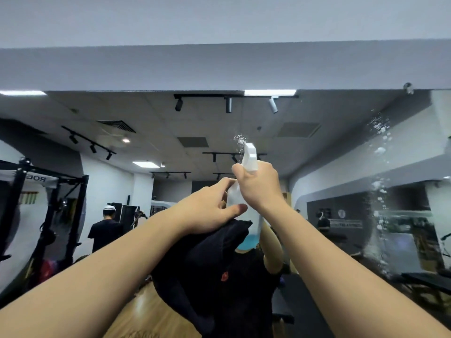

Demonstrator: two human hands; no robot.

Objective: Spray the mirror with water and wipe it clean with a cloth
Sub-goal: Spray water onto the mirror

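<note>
A large wall mirror (146, 123) fills the view and reflects a gym. My right hand (258, 184) grips the neck of a clear spray bottle (249, 157) with a white trigger head, raised in front of the glass. A small burst of droplets (239, 139) hangs at the nozzle. My left hand (210, 208) holds a dark cloth (210, 262) that hangs below it, with its fingers touching the bottle's body. Streaks of water and foam (379, 181) run down the mirror at the right.
The mirror's top edge meets a grey wall band (219, 67), with a small bracket (408, 88) at the upper right. In the reflection are a black squat rack (61, 203), a person in black (105, 228) facing away, and benches (427, 279) at the lower right.
</note>
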